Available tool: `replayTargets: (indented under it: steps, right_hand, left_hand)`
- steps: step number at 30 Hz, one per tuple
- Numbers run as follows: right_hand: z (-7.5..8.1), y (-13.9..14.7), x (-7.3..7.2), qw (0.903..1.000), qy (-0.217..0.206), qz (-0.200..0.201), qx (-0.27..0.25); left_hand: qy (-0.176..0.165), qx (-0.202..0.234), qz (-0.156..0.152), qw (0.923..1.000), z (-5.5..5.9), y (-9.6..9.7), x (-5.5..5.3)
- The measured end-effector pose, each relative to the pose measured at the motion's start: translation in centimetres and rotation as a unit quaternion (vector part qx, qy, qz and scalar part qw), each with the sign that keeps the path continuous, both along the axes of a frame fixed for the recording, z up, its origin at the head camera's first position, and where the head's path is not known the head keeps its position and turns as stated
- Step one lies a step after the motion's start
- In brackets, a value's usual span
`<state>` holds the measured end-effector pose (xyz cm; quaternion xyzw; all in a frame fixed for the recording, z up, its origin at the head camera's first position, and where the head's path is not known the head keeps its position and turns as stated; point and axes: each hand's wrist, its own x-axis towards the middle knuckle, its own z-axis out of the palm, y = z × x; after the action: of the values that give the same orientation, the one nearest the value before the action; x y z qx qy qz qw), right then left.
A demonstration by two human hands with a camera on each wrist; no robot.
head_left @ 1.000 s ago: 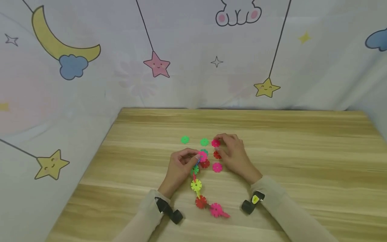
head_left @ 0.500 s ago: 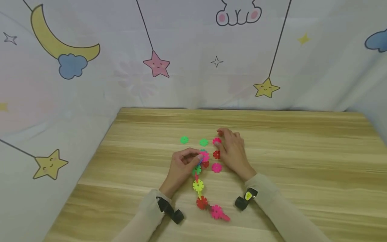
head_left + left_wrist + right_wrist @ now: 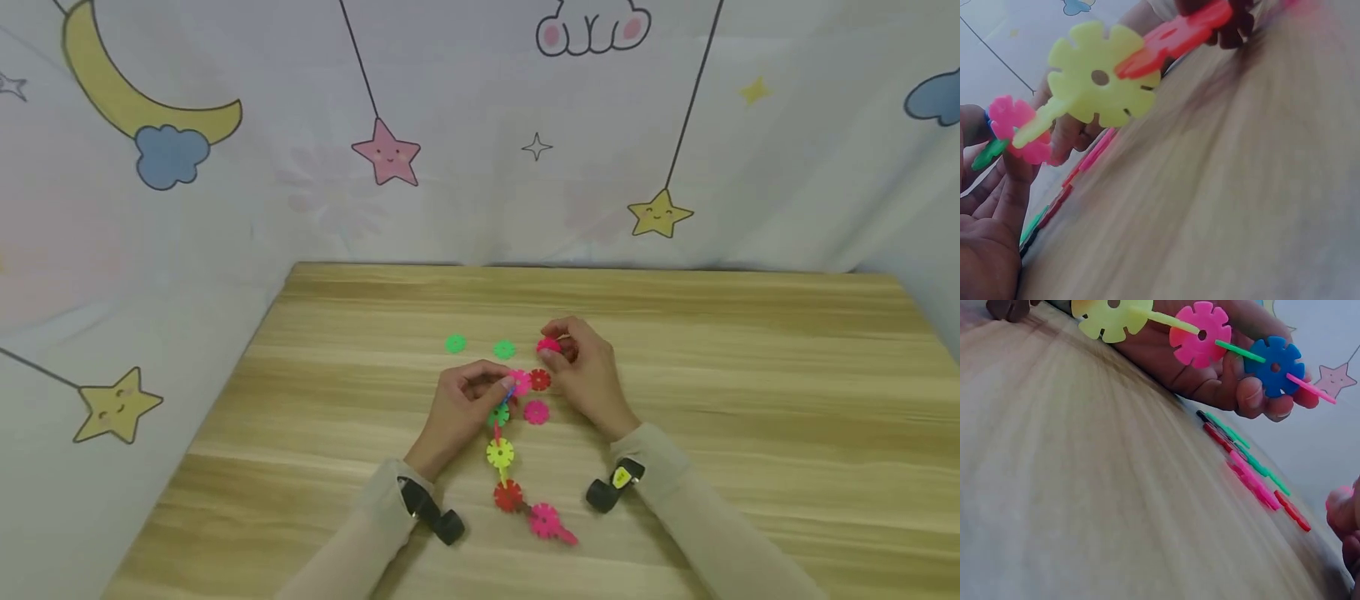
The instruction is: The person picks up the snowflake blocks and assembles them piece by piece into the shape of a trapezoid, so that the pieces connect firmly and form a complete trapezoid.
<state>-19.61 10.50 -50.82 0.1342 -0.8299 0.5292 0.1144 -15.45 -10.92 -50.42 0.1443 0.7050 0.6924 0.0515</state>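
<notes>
My left hand (image 3: 465, 408) pinches the upper end of a chain of notched, flower-shaped plastic snowflake discs. At that end are a pink disc (image 3: 521, 382) and a blue disc (image 3: 1274, 367), slotted edge to edge. The chain runs toward me through green, pink, a yellow disc (image 3: 500, 453) and a red disc (image 3: 507, 496) to a pink disc (image 3: 544, 521) at the tail. My right hand (image 3: 588, 375) holds a loose pink disc (image 3: 548, 345) between thumb and fingers, to the right of the chain's end. Only its fingertips show at the right wrist view's edge.
On the wooden table (image 3: 750, 400) lie loose discs: a green disc (image 3: 455, 343), another green disc (image 3: 504, 349), a red disc (image 3: 539, 380) and a pink disc (image 3: 536, 412). Others are partly hidden behind the chain. A printed curtain (image 3: 480, 208) hangs behind the table.
My right hand has picked up the far pink disc and shifted it slightly right. My left hand has moved a little right with the chain.
</notes>
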Motion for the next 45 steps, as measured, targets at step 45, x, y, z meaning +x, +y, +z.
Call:
replayTargets:
  steps: [45]
  right_hand:
    - [0.5,0.5,3.5,0.9708,-0.058,0.096,-0.212]
  left_hand:
    - [-0.041,-0.052,-0.046,0.9967,0.5,-0.2,0.0]
